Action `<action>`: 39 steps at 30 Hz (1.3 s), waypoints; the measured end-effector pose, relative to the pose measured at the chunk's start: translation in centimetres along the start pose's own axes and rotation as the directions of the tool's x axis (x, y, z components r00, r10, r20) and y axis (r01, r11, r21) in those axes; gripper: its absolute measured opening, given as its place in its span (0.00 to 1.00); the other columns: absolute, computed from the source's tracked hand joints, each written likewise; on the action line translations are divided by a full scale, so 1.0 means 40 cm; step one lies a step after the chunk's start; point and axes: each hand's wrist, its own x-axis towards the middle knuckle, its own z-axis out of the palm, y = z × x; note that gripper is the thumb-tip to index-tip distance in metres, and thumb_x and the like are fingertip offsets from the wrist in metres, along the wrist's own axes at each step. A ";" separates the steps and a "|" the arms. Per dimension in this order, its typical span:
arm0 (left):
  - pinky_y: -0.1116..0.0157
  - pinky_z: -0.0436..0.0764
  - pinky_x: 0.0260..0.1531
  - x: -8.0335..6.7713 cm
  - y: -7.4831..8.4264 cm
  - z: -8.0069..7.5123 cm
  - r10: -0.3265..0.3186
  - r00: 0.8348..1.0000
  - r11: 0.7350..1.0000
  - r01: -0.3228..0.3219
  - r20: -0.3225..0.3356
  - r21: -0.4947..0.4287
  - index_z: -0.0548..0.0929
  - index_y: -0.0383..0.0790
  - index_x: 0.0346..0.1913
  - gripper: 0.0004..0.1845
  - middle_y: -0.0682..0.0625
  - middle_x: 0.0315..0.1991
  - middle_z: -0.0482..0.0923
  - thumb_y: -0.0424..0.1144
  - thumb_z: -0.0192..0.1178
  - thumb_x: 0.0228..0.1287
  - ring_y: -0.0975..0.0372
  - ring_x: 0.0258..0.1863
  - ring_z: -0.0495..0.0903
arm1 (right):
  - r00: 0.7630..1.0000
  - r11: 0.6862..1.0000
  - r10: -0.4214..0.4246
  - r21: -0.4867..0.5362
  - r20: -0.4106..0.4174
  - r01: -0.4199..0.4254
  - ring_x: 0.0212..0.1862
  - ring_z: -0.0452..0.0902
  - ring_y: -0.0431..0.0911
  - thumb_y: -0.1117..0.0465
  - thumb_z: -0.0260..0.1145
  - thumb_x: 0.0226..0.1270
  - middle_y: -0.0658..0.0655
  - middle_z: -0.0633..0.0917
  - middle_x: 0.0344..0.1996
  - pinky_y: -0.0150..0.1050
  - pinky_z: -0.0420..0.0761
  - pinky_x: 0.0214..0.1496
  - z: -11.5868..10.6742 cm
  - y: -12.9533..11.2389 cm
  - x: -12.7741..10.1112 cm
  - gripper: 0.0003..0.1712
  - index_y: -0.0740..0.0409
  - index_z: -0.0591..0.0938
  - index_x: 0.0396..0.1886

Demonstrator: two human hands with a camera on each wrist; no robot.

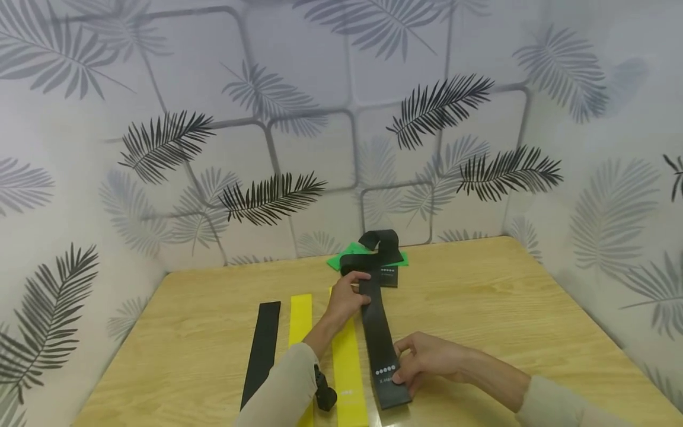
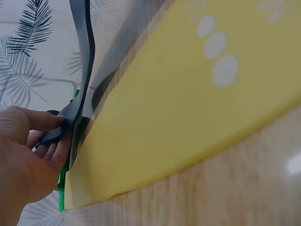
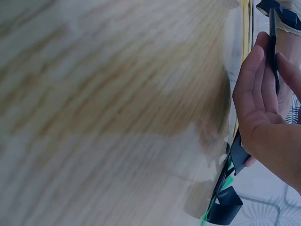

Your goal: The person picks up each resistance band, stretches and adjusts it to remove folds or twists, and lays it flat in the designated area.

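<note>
A black resistance band [image 1: 379, 335] with white dots and lettering at its near end stretches between my two hands. My left hand [image 1: 343, 301] pinches its far end between thumb and fingers. At the near end my right hand [image 1: 433, 358] holds it, thumb on top beside the printed marks. In the left wrist view the black band [image 2: 83, 70] rises from the fingers, off the table. The right wrist view shows the band edge-on between the thumb and fingers of my right hand [image 3: 261, 106]. A yellow band [image 1: 347, 362] lies under my left forearm.
Another yellow band [image 1: 301, 317] and a flat black band [image 1: 262, 341] lie to the left. Behind my left hand, a curled black band [image 1: 388, 246] sits over green bands [image 1: 341, 258] near the back edge. The wooden table [image 1: 496, 296] meets a leaf-patterned wall [image 1: 320, 148].
</note>
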 end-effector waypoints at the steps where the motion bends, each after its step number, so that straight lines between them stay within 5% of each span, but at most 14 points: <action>1: 0.65 0.82 0.37 -0.001 0.001 -0.003 0.002 1.000 1.000 -0.003 0.012 0.027 0.86 0.40 0.57 0.26 0.40 0.53 0.81 0.18 0.69 0.54 0.56 0.41 0.78 | 1.000 1.000 0.000 -0.001 0.004 0.000 0.32 0.89 0.43 0.69 0.68 0.67 0.59 0.91 0.35 0.36 0.89 0.36 0.000 0.001 -0.001 0.11 0.69 0.82 0.47; 13: 0.58 0.86 0.43 -0.009 0.004 -0.017 0.026 0.990 0.991 -0.043 0.136 0.125 0.84 0.37 0.60 0.27 0.38 0.57 0.80 0.18 0.70 0.56 0.50 0.48 0.81 | 0.993 0.998 0.069 0.007 0.098 -0.070 0.36 0.89 0.43 0.69 0.68 0.68 0.60 0.92 0.38 0.34 0.89 0.38 0.005 0.011 -0.005 0.09 0.67 0.81 0.46; 25: 0.53 0.84 0.49 -0.005 0.005 -0.008 0.090 0.988 0.954 -0.122 0.124 0.273 0.84 0.34 0.59 0.28 0.37 0.54 0.76 0.18 0.71 0.53 0.49 0.49 0.77 | 0.992 0.996 0.077 0.027 0.101 -0.080 0.31 0.89 0.43 0.71 0.68 0.68 0.67 0.91 0.38 0.33 0.88 0.33 0.014 0.018 -0.008 0.10 0.70 0.82 0.47; 32: 0.51 0.83 0.55 -0.001 0.001 -0.005 0.118 0.985 0.931 -0.154 0.127 0.331 0.84 0.30 0.58 0.28 0.35 0.57 0.76 0.17 0.71 0.50 0.47 0.51 0.77 | 0.992 0.995 0.093 -0.049 0.085 -0.089 0.23 0.88 0.43 0.66 0.69 0.70 0.66 0.89 0.26 0.31 0.85 0.24 0.022 0.019 -0.011 0.07 0.65 0.82 0.32; 39: 0.49 0.82 0.58 0.002 0.000 0.001 0.127 0.985 0.920 -0.162 0.119 0.358 0.85 0.29 0.57 0.27 0.34 0.60 0.73 0.18 0.71 0.51 0.44 0.56 0.77 | 0.995 0.988 0.088 -0.134 0.046 -0.081 0.20 0.86 0.42 0.64 0.69 0.71 0.72 0.88 0.27 0.29 0.82 0.19 0.025 0.016 -0.015 0.12 0.70 0.82 0.31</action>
